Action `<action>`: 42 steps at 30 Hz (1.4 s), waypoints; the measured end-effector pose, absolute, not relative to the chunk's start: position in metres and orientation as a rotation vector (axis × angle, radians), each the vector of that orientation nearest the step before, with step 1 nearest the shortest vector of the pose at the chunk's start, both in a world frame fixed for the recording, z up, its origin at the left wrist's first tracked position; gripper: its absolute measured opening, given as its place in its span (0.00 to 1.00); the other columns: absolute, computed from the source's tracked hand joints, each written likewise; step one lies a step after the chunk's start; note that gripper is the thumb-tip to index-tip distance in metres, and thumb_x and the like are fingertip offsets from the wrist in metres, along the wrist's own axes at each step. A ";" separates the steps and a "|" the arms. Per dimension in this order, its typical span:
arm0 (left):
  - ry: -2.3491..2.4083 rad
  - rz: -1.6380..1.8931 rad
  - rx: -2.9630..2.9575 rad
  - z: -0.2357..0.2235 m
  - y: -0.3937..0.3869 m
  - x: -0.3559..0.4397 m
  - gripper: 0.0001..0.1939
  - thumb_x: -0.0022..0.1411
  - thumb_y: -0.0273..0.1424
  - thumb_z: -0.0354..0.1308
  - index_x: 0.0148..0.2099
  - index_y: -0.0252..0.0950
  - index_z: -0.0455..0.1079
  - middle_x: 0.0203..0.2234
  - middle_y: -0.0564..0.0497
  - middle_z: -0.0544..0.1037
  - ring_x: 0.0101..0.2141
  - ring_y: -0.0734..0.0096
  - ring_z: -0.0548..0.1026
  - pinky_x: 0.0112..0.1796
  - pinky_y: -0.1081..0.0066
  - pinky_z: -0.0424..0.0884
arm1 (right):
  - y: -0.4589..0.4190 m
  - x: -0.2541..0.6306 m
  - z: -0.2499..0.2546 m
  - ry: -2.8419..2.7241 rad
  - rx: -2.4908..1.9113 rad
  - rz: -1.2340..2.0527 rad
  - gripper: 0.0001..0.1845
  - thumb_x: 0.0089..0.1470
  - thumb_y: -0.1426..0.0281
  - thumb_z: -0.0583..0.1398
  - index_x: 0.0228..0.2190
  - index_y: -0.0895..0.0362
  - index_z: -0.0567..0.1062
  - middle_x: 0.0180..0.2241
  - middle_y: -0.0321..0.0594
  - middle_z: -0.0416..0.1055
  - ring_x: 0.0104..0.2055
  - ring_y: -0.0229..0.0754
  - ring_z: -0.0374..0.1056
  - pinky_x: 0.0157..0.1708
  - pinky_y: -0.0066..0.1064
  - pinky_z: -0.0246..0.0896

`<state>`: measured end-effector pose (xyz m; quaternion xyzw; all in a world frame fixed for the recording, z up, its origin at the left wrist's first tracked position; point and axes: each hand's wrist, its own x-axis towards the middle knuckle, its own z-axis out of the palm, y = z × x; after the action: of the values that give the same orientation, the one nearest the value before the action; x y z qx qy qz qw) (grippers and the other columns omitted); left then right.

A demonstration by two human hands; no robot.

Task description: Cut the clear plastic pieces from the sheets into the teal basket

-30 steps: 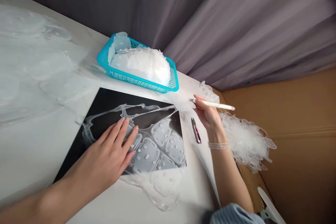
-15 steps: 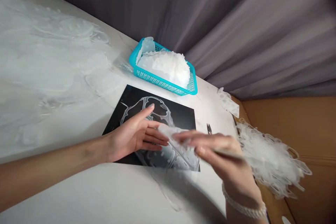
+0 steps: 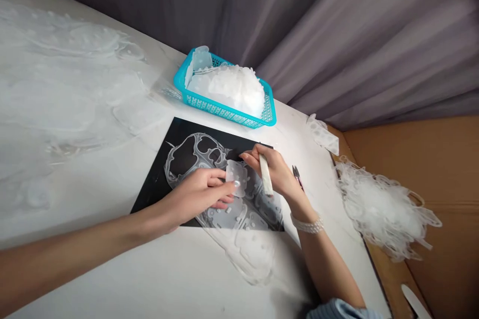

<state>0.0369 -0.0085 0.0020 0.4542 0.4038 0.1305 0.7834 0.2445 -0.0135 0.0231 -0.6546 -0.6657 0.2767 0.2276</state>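
Between the thumb and fingers of my left hand (image 3: 209, 190) is a small translucent plastic piece (image 3: 236, 172) with raised dots. My right hand (image 3: 272, 164) is closed around a tool with a whitish, wrapped-looking handle (image 3: 266, 175); its working end is hidden by the fingers. Both hands hover over a black mat (image 3: 153, 179). A translucent moulded sheet (image 3: 254, 254) with curved cut-outs and bumps lies across that mat and hangs past its near edge onto the table.
Behind the mat stands a turquoise basket (image 3: 220, 108) heaped with white translucent pieces. Many clear sheets (image 3: 67, 94) cover the table's left. At the right are small pliers or snips (image 3: 297, 175), a dotted scrap (image 3: 322, 134) and a pile of stringy offcuts (image 3: 385, 214) by a brown box.
My left hand has gone from spread fingers to pinching the small piece. My right hand, blurred before, has moved up and left, tool still in it. The view has shifted slightly.
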 end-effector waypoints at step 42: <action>0.888 0.637 1.368 0.011 0.000 0.034 0.14 0.60 0.42 0.59 0.36 0.38 0.79 0.26 0.54 0.77 0.27 0.69 0.71 0.30 0.71 0.68 | -0.018 0.257 0.026 -1.429 -1.645 0.689 0.24 0.52 0.57 0.64 0.20 0.53 0.56 0.28 0.40 0.73 0.37 0.44 0.71 0.36 0.33 0.62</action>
<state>0.0344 -0.0001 0.0112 0.6000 0.3896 0.2793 0.6405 0.2572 -0.0176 0.0263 -0.6549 -0.5690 0.2744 0.4149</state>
